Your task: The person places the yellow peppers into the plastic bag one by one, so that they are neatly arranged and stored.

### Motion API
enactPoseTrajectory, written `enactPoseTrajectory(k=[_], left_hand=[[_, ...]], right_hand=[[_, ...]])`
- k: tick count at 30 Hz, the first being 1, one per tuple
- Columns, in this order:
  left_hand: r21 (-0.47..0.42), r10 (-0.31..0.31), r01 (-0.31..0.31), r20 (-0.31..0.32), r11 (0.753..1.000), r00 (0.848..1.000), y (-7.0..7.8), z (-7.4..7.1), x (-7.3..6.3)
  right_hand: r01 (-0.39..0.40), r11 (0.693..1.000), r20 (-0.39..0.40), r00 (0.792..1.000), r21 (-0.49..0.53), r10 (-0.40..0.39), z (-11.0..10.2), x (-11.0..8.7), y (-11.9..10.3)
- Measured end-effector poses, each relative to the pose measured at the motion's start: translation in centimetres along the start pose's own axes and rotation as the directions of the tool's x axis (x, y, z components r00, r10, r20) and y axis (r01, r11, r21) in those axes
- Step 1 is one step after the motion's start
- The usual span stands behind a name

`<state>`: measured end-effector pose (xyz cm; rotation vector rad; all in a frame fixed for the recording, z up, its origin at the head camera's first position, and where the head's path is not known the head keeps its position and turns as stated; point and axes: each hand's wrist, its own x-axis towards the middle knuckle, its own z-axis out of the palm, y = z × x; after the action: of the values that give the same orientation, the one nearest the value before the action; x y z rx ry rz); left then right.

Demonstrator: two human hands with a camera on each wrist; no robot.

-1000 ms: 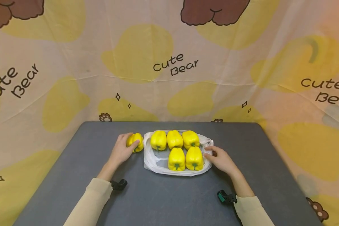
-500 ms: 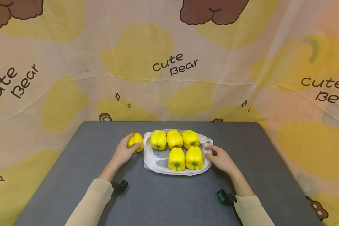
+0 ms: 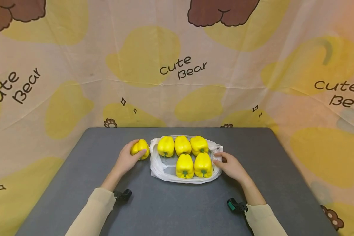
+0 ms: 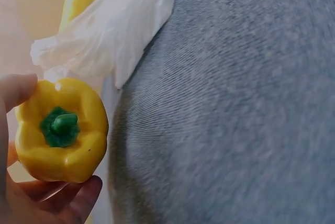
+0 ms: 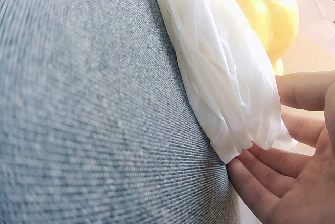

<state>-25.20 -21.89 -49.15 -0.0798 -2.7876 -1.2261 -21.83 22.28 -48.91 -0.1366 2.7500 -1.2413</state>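
Observation:
My left hand (image 3: pixel 128 158) grips a yellow bell pepper (image 3: pixel 140 150) just off the left end of a white plastic bag (image 3: pixel 157 168). Its green stem (image 4: pixel 64 124) faces the left wrist camera, with the thumb on one side and fingers curled under the other. Over at the bag's right end, my right hand (image 3: pixel 230 166) holds the rim between thumb and fingers; the right wrist view has the bunched plastic (image 5: pixel 230 77) between them. Inside the opened bag sit several more yellow peppers, three along the back, such as the back-left pepper (image 3: pixel 166 146), and two in front, such as the front-right pepper (image 3: pixel 203 165).
The bag stands on a dark grey table (image 3: pixel 177 209), towards its far edge. A printed cloth backdrop (image 3: pixel 141 59) rises behind and at both sides. Inside the bag, a gap shows at the front left, beside the front peppers. A dark strap (image 3: pixel 123 195) is on the left wrist.
The left hand and its pepper shifted slightly towards the bag, then slightly back left. The right hand, the bag and the peppers in it stay in place.

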Motion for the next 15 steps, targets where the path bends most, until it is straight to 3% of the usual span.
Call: enactPoseTrajectory(k=[15], left_hand=[[-0.006, 0.088, -0.089, -0.052, 0.996, 0.995, 2.9, -2.5, -1.1]], right_hand=[[0.013, 1.0, -0.003, 1.0, -0.002, -0.013, 0.0, 0.0, 0.1]])
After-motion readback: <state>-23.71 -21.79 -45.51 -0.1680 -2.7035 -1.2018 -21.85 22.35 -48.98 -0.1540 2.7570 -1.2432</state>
